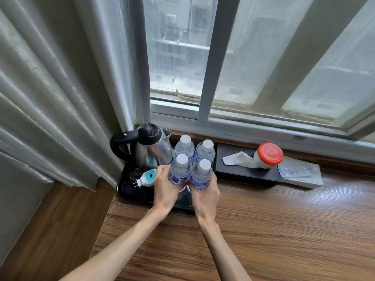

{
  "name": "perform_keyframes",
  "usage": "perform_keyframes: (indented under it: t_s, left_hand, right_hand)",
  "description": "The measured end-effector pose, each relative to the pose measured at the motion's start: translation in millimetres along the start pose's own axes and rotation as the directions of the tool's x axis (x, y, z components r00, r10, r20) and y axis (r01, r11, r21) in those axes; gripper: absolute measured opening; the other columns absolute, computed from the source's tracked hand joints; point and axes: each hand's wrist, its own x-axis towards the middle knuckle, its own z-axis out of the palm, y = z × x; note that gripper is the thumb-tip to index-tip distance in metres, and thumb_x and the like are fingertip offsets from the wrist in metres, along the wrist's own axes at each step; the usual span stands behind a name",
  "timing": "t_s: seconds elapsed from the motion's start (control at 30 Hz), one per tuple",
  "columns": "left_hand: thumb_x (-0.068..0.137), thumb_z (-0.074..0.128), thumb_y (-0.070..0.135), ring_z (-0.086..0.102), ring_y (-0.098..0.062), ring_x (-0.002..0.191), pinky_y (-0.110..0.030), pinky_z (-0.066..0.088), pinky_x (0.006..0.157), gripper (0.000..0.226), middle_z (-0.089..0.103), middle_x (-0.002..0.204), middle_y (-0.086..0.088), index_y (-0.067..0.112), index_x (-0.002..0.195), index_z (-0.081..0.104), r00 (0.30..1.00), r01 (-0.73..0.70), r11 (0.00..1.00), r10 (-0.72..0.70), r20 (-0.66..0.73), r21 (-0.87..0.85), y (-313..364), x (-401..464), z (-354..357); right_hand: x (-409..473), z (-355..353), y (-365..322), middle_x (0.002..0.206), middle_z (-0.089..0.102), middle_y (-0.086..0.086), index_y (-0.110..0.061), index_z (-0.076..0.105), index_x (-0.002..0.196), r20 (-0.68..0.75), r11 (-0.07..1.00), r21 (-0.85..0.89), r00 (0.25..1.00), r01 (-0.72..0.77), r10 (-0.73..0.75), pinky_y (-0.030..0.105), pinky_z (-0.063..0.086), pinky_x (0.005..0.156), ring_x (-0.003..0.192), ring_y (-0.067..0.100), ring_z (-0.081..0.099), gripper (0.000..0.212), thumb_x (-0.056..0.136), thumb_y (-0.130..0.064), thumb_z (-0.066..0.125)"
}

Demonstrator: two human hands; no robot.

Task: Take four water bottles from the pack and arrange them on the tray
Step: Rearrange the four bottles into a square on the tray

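Several clear water bottles with white caps stand upright in a tight square on the right half of the black tray [129, 189]. My left hand [165, 186] is wrapped around the front left bottle [180, 169]. My right hand [205, 193] grips the front right bottle [203, 173]. Behind them stand the back left bottle [185, 147] and the back right bottle [206, 152], untouched. The bottoms of the front bottles are hidden by my hands. No pack is in view.
A steel kettle [151, 148] with a black handle fills the tray's left back. A white and teal plug [145, 178] lies in front of it. A black tissue box [241, 169] with a red-lidded jar [268, 153] sits right of the tray. Curtain hangs at left, window behind.
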Motion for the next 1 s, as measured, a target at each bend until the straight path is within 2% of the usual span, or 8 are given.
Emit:
perform_keyframes:
  t_s: [0.2,0.3,0.47,0.53,0.6,0.7,0.8,1.0]
  left_hand:
    - [0.058,0.093,0.022,0.058,0.005,0.090,-0.002,0.041,0.080,0.054,0.054,0.101,0.008,0.017,0.105,0.068,1.000,-0.004,1.000,0.004,-0.003,0.014,-2.1,1.6,-0.3]
    - [0.059,0.093,0.025,0.059,-0.007,0.092,-0.015,0.045,0.082,0.055,0.053,0.103,0.005,0.016,0.107,0.066,1.000,-0.008,0.999,0.007,0.023,0.039,-1.0,2.8,-2.0]
    - [0.062,0.090,0.023,0.061,-0.016,0.096,-0.031,0.050,0.081,0.055,0.056,0.104,0.001,0.018,0.108,0.062,0.997,-0.019,0.998,0.015,0.072,0.067,-0.8,3.5,-5.0]
    - [0.061,0.090,0.026,0.061,-0.016,0.099,-0.033,0.051,0.083,0.058,0.059,0.106,0.001,0.020,0.111,0.061,0.996,-0.020,0.998,0.014,0.093,0.063,-2.8,3.2,-6.4]
    - [0.060,0.091,0.028,0.060,-0.015,0.102,-0.032,0.050,0.086,0.064,0.062,0.109,0.001,0.021,0.116,0.060,0.993,-0.021,0.998,0.014,0.119,0.057,-4.2,2.2,-8.6]
    - [0.058,0.087,0.032,0.063,-0.014,0.105,-0.039,0.055,0.091,0.063,0.065,0.110,0.006,0.028,0.114,0.060,0.987,0.000,0.999,-0.006,0.158,0.039,-9.2,1.9,-11.4]
    - [0.060,0.084,0.036,0.066,-0.012,0.106,-0.044,0.056,0.092,0.060,0.069,0.111,0.009,0.031,0.113,0.058,0.981,0.016,0.999,-0.023,0.191,0.035,-17.7,5.2,-13.3]
    - [0.057,0.090,0.033,0.069,-0.009,0.103,-0.043,0.057,0.089,0.061,0.073,0.107,0.009,0.031,0.110,0.060,0.983,0.023,0.999,-0.028,0.182,0.029,-26.2,9.6,-9.6]
  right_hand:
    - [1.9,3.7,1.9,0.119,0.069,-0.006,-0.027,0.054,0.129,-0.003,1.000,-0.004,1.000,0.003,-0.003,0.039,0.054,0.094,0.109,0.013,0.066,0.063,0.073,-0.023,0.084]
    - [0.8,3.8,1.0,0.123,0.068,-0.006,-0.027,0.053,0.133,0.001,1.000,0.007,1.000,0.005,-0.005,0.038,0.053,0.097,0.113,0.011,0.064,0.066,0.075,-0.022,0.083]
    - [-1.3,3.5,-0.3,0.134,0.062,-0.007,-0.028,0.045,0.141,0.052,1.000,0.003,0.998,0.031,-0.031,0.036,0.049,0.105,0.124,0.010,0.058,0.074,0.076,-0.021,0.081]
    - [-2.7,0.6,-0.8,0.135,0.061,-0.007,-0.028,0.041,0.142,0.088,0.999,0.002,0.996,0.033,-0.033,0.034,0.049,0.105,0.124,0.010,0.058,0.076,0.077,-0.021,0.080]
    - [-2.9,-3.0,0.5,0.132,0.064,-0.004,-0.028,0.039,0.140,0.118,1.000,0.003,0.993,0.021,-0.021,0.037,0.052,0.101,0.118,0.013,0.062,0.075,0.077,-0.021,0.079]
    - [-0.1,-7.1,4.1,0.125,0.067,-0.003,-0.026,0.045,0.132,0.137,0.999,-0.005,0.990,0.035,-0.034,0.042,0.053,0.097,0.112,0.014,0.066,0.066,0.077,-0.019,0.080]
    - [3.5,-8.8,6.8,0.124,0.066,-0.003,-0.022,0.052,0.130,0.124,0.997,-0.018,0.990,0.070,-0.067,0.043,0.052,0.098,0.114,0.015,0.063,0.063,0.075,-0.015,0.081]
    - [6.7,-10.1,11.1,0.124,0.065,-0.004,-0.021,0.054,0.131,0.128,0.996,-0.012,0.988,0.084,-0.082,0.044,0.052,0.099,0.115,0.015,0.063,0.064,0.073,-0.016,0.082]
